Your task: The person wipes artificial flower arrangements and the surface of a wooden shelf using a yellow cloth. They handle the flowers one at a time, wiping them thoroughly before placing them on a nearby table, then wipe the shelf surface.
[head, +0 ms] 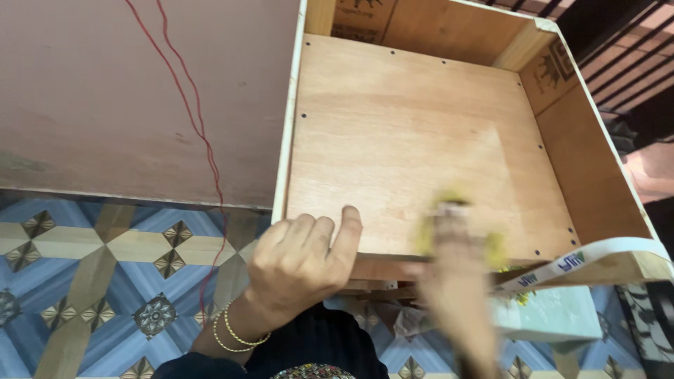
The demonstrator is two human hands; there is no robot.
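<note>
In the head view, a shallow plywood box (421, 133) lies open toward the camera, with its bottom panel facing up and low walls around it. It rests partly on a patterned floor (84, 281), next to a pinkish wall (126, 91) where a red thread (200, 126) hangs down.

The box looks stiff and rather heavy for its size. Plywood does not bend, so I judge it can be held safely by any wall edge. The near edge is the easiest place to hold, and the surface seems dry, not slippery.

The left hand (298, 270) is on this near edge. The fingers (347, 228) curl over the rim and press on the panel, so the hand is half closed around the wood and steadies the box. It wears thin gold bangles (235, 333) on the wrist.

The right hand (456, 281) is very blurred. It is over the near part of the panel and seems to hold a yellow cloth (449, 210) against the wood, but I cannot tell how far its fingers are closed. The two hands are apart, both at the near edge.

A white edge strip (590, 256) hangs loose from the near right corner.
</note>
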